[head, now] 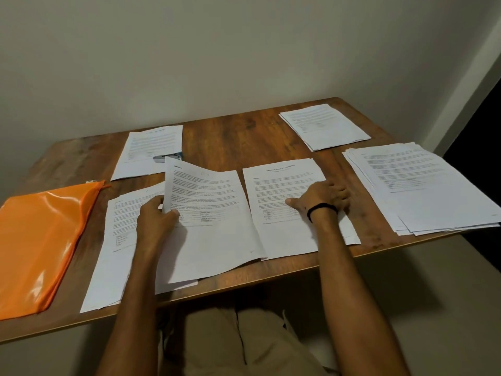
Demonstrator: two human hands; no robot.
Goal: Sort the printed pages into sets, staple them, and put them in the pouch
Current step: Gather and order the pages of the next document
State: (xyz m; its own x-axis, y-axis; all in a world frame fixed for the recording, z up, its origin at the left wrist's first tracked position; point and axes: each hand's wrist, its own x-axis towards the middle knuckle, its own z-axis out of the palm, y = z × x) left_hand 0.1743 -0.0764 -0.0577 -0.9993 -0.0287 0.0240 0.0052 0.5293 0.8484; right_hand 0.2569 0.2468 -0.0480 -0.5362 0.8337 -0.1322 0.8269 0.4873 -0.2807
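So, you're in the sorting step; nothing looks stapled, though a staple would be too small to see from here. Your left hand (157,221) pinches a sheet (211,213) by its left edge, thumb on top, fingers curled under. The sheet is lifted and bowed, far corner up, near end hanging past the table (235,137) edge. Under that hand lies another page (119,240). Left of it, just beside, is the orange pouch (40,240), lying flat. Your right hand (322,198) rests flat on a title page (282,185), fingers spread across its right edge onto the wood, holding nothing; black band (321,208) on the wrist. Right of that hand: the unsorted pile (423,185), loosely fanned. Beyond the hand, well apart, a neater stack (324,126). Beyond your left hand, one more set (151,147) with the stapler (166,157) at its near corner, partly hidden behind the raised sheet. Next move, my guess: read the held sheet's heading, lay it on the set it belongs with, and square the edges before reaching for the stapler. Press down with the right hand so the title page doesn't slide.
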